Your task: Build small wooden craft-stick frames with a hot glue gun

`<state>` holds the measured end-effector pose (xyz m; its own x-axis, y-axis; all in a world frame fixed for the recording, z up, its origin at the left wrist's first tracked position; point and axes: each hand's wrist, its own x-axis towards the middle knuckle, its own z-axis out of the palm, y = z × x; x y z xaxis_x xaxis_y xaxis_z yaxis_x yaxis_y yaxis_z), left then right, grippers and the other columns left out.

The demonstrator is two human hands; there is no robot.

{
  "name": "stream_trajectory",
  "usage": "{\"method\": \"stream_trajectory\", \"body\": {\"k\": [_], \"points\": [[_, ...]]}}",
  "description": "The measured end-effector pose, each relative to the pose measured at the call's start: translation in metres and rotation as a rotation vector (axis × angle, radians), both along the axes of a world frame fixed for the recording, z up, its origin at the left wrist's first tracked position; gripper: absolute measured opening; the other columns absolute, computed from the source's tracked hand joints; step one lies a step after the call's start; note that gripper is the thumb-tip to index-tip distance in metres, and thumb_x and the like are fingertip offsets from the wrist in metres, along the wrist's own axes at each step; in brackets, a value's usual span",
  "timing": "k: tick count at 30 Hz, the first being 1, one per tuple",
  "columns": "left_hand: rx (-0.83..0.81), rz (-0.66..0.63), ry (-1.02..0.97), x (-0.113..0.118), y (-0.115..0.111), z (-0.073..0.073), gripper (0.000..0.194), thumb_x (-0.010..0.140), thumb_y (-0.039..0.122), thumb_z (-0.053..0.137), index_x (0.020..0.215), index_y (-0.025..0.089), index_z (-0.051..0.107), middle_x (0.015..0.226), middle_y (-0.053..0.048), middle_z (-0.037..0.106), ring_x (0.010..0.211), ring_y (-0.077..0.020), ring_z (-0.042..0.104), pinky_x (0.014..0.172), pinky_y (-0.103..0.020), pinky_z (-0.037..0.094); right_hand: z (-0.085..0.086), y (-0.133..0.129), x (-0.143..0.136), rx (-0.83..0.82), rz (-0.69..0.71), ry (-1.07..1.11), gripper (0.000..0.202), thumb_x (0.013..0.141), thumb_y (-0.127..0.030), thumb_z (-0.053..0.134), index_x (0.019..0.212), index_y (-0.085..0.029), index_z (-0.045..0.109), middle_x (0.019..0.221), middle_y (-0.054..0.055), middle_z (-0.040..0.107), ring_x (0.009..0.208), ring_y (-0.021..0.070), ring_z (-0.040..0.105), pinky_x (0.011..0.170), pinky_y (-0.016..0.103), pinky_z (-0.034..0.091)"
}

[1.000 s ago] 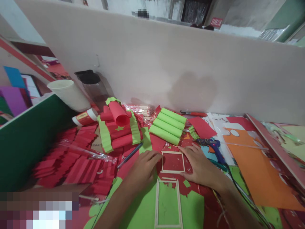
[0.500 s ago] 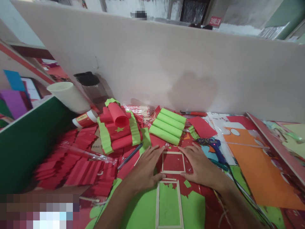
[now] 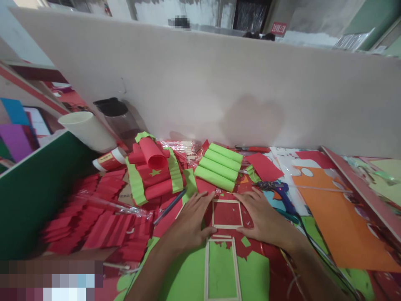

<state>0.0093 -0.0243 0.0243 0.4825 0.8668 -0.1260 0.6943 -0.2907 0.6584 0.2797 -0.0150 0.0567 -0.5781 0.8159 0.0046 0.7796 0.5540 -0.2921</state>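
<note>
Both hands rest on the red tabletop, one at each side of a small rectangular frame of thin wooden sticks (image 3: pixel 227 227). My left hand (image 3: pixel 193 221) lies to its left with fingers stretched forward and the thumb near the lower left corner. My right hand (image 3: pixel 263 217) mirrors it on the right, fingers apart, thumb by the lower right corner. Neither hand grips anything. Closer to me, a longer stick frame (image 3: pixel 206 269) lies on a sheet of green paper (image 3: pixel 255 274). A loose stick (image 3: pixel 222 236) sits between the two frames.
Beyond the hands lie rolled green paper tubes (image 3: pixel 219 167) and a red-and-green paper piece with a star (image 3: pixel 155 172). Folded red paper (image 3: pixel 106 228) is heaped on the left. A blue glue gun (image 3: pixel 285 194), its cord and orange sheets (image 3: pixel 341 221) are on the right. A white partition (image 3: pixel 188 83) stands behind.
My hands and the stick frames keep their places on the table. Only the camera view has shifted slightly.
</note>
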Motion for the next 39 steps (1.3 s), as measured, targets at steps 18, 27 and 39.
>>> {"method": "stream_trajectory", "body": {"k": [18,27,39], "points": [[0.027,-0.018,-0.007,-0.001,0.0,-0.002,0.087,0.086,0.06,0.058,0.155,0.036,0.011,0.163,-0.008,0.017,0.149,-0.0369,0.012,0.113,-0.064,0.027,0.002,-0.001,0.006,0.003,0.013,-0.003,0.075,0.079,-0.042,0.068,0.144,-0.018,0.038,0.127,0.014,0.059,0.122,0.0312,0.048,0.115,0.058,0.021],[0.022,0.001,0.013,0.0,-0.001,-0.001,0.086,0.086,0.061,0.058,0.155,0.036,0.013,0.162,-0.008,0.02,0.148,-0.0371,0.013,0.111,-0.064,0.03,0.005,-0.002,0.008,-0.016,0.019,-0.016,0.073,0.082,-0.039,0.065,0.146,-0.019,0.035,0.129,0.013,0.058,0.124,0.0303,0.047,0.115,0.057,0.021],[0.09,-0.063,0.017,-0.008,-0.001,0.001,0.073,0.089,0.061,0.053,0.15,0.029,0.028,0.16,-0.009,0.026,0.148,-0.0342,0.018,0.117,-0.059,0.024,0.006,0.001,0.023,0.004,0.05,0.011,0.053,0.078,-0.043,0.071,0.125,-0.024,0.055,0.131,0.009,0.059,0.126,0.0311,0.047,0.115,0.059,0.02]]}}
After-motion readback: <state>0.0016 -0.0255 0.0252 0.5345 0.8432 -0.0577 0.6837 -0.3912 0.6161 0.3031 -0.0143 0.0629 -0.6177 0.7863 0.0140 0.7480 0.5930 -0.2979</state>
